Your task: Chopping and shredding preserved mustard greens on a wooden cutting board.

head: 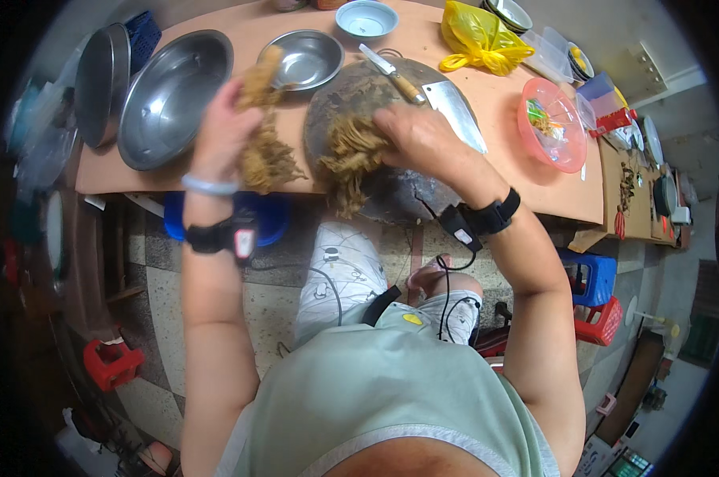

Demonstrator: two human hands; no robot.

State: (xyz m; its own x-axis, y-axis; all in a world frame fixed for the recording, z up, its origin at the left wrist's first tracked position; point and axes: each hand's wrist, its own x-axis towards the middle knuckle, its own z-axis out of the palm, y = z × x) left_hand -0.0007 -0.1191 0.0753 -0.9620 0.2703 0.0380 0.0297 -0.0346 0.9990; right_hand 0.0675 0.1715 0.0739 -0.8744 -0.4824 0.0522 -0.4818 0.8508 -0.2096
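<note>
My left hand [225,128] grips a bunch of brownish-yellow leafy vegetable, perhaps preserved greens [267,149], held up over the table's near edge and somewhat blurred. Another bunch of the same greens [353,143] hangs from my right hand [413,134] above the near left part of a round, dark chopping board [341,89]. Beyond my right hand a small knife with a wooden handle [408,88] lies on the board. A cleaver's broad metal blade [454,113] rests at the board's right side. My right hand and forearm hide part of the board.
A steel bowl [311,59] and a light blue bowl [366,21] stand behind. At left is a large metal basin [177,98]. Rightward are a tied yellow plastic bag [481,36] and a pink basket [553,125] holding scraps and plastic. Stools stand below the table's right end.
</note>
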